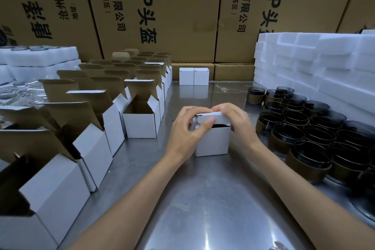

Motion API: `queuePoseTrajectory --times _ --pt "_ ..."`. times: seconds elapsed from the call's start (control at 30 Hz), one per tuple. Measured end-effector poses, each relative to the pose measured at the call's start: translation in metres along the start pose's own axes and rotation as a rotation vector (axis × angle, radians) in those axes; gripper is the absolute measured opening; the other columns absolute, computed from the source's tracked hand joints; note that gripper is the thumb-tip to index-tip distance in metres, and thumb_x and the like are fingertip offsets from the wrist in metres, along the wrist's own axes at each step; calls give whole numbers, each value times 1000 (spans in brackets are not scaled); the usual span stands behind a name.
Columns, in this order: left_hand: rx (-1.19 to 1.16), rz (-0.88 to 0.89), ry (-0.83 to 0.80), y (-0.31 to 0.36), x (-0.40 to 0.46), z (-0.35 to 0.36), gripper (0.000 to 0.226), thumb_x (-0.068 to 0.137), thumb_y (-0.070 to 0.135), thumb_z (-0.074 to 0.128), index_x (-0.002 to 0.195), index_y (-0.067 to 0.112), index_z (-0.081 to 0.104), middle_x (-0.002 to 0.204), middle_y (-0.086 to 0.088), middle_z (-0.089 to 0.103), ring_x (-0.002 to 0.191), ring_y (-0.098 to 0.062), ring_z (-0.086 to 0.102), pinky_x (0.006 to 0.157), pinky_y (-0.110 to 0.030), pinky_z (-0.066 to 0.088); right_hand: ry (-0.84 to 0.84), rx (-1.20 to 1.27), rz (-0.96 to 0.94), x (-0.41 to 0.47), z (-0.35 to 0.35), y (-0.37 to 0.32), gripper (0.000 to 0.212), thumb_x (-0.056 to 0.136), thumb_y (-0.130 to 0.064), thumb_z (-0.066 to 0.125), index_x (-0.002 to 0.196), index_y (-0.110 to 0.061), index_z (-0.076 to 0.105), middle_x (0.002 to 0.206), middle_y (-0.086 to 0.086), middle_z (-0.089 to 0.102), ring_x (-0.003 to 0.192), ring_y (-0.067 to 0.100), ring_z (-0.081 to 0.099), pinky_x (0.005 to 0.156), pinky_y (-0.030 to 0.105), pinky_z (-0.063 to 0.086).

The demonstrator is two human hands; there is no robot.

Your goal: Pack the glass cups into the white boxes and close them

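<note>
1. White card: the small white box (212,141) stands upright on the steel table (203,199), near the centre of your view, with both your hands on its top.
2. Your left hand (187,131) is curled round the box's upper left corner. The thumb presses the front of the lid flap (211,117) and the fingers wrap over the top.
3. Your right hand (236,119) curls over the lid's right end, fingertips on top and the thumb side against the box's right edge.
4. The lid flap sits tilted, not fully seated. A dark gap shows beneath its front edge; you cannot tell what is inside.
5. At 3 o'clock from the box, dark glass cups (316,128) with brown bands stand packed rim to rim, running toward 4 o'clock.
6. At 1 to 2 o'clock, behind the cups, white foam blocks (316,63) are stacked in layers.
7. At 9 o'clock, rows of open boxes (140,122) stand with lids raised, brown inside. The rows run from 7 o'clock up to 11 o'clock; the nearest sits just left of your left hand, apart from it.
8. At 12 o'clock, well apart, two closed boxes (193,76) stand touching side by side against the back.
9. Large brown cartons (178,12) with black printed characters form the back wall.
10. At 10 o'clock, far left, white foam trays (40,57) lie stacked.
</note>
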State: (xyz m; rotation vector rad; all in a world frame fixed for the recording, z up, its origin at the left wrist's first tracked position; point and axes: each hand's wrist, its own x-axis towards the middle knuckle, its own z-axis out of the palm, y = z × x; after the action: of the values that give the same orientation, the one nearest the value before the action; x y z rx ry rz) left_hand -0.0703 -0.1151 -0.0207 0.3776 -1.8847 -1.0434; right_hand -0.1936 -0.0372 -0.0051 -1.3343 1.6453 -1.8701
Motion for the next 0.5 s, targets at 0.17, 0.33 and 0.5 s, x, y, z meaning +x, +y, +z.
queuePoseTrajectory --times 0.17,0.33,0.5 --pt "-22 6 -66 1 -2 -2 27 80 33 63 103 21 70 110 0 57 109 -7 54 96 -40 47 16 -57 -37 1 0 6 19 76 -24 47 76 -21 66 90 -4 65 88 8 57 76 20 42" --pt "-119 -31 -60 1 1 -3 29 83 43 54 96 24 72 108 -1 60 108 -1 52 88 -15 40 32 -124 -61 -1 3 10 19 81 -17 47 81 -23 66 100 1 64 97 5 56 82 16 41" --pt "-105 -88 -115 -6 2 2 33 82 29 44 110 28 63 128 -1 47 116 13 39 93 0 28 -15 -217 -71 -3 7 15 29 92 -1 45 99 -24 61 120 -2 49 108 -19 39 89 -2 27"
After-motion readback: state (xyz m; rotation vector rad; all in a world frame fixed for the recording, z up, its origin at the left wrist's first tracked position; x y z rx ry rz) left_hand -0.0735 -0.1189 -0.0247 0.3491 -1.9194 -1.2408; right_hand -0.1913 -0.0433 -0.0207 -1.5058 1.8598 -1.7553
